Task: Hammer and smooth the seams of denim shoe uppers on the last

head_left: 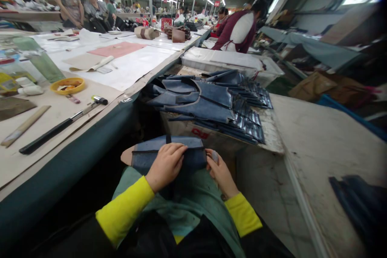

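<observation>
A blue leather-like piece (145, 161) with black strips across it and a pale tan left end lies over my lap, on a green apron (193, 197). My left hand (169, 161) presses on its middle, fingers together along the dark horizontal strip. At the piece's right edge, my right hand (219, 169) pinches the border between thumb and fingers, with something grey on one fingertip. Beyond my hands, stacked blue pieces (208, 96) of similar material rest on a box-like support.
On the left table (121, 76) are a black-handled tool (48, 135), a wooden stick (26, 126), a yellow dish (68, 86) and a green bottle (39, 60). A bent-over person (238, 28) is ahead. More dark blue pieces (359, 205) lie at right.
</observation>
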A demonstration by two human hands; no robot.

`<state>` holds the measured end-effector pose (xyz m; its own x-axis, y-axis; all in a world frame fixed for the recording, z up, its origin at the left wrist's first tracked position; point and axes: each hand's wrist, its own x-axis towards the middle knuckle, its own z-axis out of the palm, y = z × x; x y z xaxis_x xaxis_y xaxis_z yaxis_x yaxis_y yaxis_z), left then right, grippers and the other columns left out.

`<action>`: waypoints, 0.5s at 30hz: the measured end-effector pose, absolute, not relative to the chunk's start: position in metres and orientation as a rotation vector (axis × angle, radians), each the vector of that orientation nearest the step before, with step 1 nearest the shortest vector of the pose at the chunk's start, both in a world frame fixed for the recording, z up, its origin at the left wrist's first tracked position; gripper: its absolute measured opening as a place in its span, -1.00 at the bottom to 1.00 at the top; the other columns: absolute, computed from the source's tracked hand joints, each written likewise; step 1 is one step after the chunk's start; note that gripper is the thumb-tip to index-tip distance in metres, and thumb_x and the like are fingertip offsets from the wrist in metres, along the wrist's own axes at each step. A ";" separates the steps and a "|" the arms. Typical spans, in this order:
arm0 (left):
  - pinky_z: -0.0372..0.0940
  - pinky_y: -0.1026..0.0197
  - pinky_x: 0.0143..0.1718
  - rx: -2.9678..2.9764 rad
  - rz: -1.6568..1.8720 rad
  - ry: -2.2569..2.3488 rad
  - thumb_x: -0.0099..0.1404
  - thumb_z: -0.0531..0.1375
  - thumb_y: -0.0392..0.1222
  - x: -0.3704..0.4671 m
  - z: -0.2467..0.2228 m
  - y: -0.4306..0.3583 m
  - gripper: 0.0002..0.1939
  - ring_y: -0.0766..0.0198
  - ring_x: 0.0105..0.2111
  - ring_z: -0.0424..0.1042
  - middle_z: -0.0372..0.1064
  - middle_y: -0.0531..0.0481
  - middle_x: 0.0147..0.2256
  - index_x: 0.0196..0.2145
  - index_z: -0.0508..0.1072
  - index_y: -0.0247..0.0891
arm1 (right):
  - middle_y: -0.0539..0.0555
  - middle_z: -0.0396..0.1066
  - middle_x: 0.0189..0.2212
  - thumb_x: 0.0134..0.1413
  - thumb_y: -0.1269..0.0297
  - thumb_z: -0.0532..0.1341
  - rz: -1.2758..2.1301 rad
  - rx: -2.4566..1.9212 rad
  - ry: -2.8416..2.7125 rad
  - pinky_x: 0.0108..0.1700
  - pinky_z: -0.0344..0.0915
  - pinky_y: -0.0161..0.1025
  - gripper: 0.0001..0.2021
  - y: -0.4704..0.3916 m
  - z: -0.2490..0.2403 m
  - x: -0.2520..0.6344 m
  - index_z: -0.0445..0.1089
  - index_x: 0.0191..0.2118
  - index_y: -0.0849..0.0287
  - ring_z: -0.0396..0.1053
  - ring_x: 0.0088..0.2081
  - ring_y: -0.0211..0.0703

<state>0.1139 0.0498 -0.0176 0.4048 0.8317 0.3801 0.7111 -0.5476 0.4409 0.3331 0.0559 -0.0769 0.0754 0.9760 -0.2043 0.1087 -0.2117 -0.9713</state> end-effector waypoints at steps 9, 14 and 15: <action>-0.10 0.00 0.20 2.688 0.676 1.376 0.34 -0.02 -0.27 0.148 -0.047 0.057 -0.57 0.18 0.14 0.12 0.19 -0.06 0.15 0.17 0.14 -0.23 | -0.13 0.18 -0.61 0.03 0.03 0.15 1.331 -1.442 -1.076 -0.67 -0.11 -0.44 -0.56 0.051 -0.078 0.331 0.25 -0.02 0.18 -0.04 -0.70 -0.45; -0.01 0.04 0.15 2.680 0.696 1.445 0.33 0.01 -0.26 0.149 -0.045 0.053 -0.61 0.18 0.07 0.19 0.26 -0.06 0.07 0.11 0.23 -0.22 | -0.14 0.18 -0.60 0.03 0.03 0.15 1.351 -1.436 -1.049 -0.68 -0.13 -0.45 -0.55 0.051 -0.081 0.331 0.24 0.00 0.17 -0.06 -0.70 -0.47; 0.04 0.05 0.11 2.663 0.696 1.472 0.33 0.02 -0.26 0.151 -0.043 0.054 -0.62 0.18 0.04 0.21 0.28 -0.06 0.05 0.10 0.24 -0.22 | -0.14 0.18 -0.60 0.03 0.02 0.15 1.351 -1.440 -1.047 -0.68 -0.13 -0.44 -0.55 0.051 -0.080 0.331 0.24 0.00 0.17 -0.06 -0.71 -0.47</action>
<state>0.1508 0.0535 -0.0427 0.4558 0.8090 0.3711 0.8002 -0.5550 0.2272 0.3314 0.0507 -0.0805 0.0548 0.9638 -0.2609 0.0121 -0.2619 -0.9650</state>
